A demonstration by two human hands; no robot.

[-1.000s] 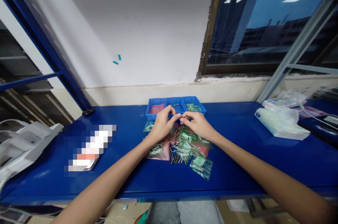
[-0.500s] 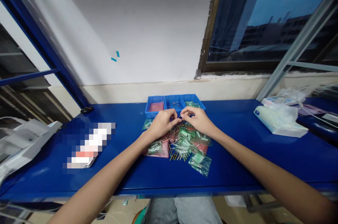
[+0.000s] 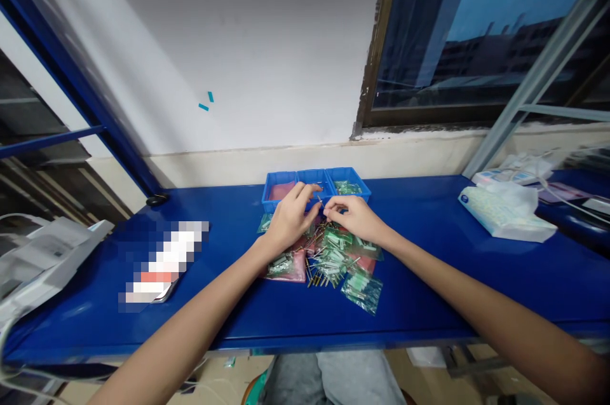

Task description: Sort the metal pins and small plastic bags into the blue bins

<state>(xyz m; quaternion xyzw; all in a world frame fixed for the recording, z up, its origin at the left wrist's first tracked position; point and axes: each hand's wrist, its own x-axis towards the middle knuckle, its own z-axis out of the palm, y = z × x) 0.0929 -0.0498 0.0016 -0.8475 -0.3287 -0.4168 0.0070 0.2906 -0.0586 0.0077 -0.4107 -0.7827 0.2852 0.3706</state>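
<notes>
My left hand (image 3: pixel 291 217) is over the left part of the pile, its thumb and forefinger parted. In the gap between the hands a thin metal rod (image 3: pixel 320 200) points up, pinched in the fingertips of my right hand (image 3: pixel 351 217). Its exact kind is too small to tell. Below the hands lies a pile of thin metal rods (image 3: pixel 317 278) mixed with small green-tinted clear bags (image 3: pixel 362 290) and pink bags (image 3: pixel 290 267). Three joined blue bins (image 3: pixel 281 205) stand just beyond; my left fingers partly cover the middle one.
The right bin holds small clear bags (image 3: pixel 347 187), the left one a pink bag (image 3: pixel 281 191). A tissue box (image 3: pixel 509 217) stands at right on the blue table (image 3: pixel 424 290). White devices (image 3: pixel 52 259) and a pixelated phone-like object (image 3: pixel 164 290) are at left.
My left thumb and forefinger have spread apart from a pinch, and the hand has lifted slightly left. The right fingers keep their pinch, and the rod now shows more upright.
</notes>
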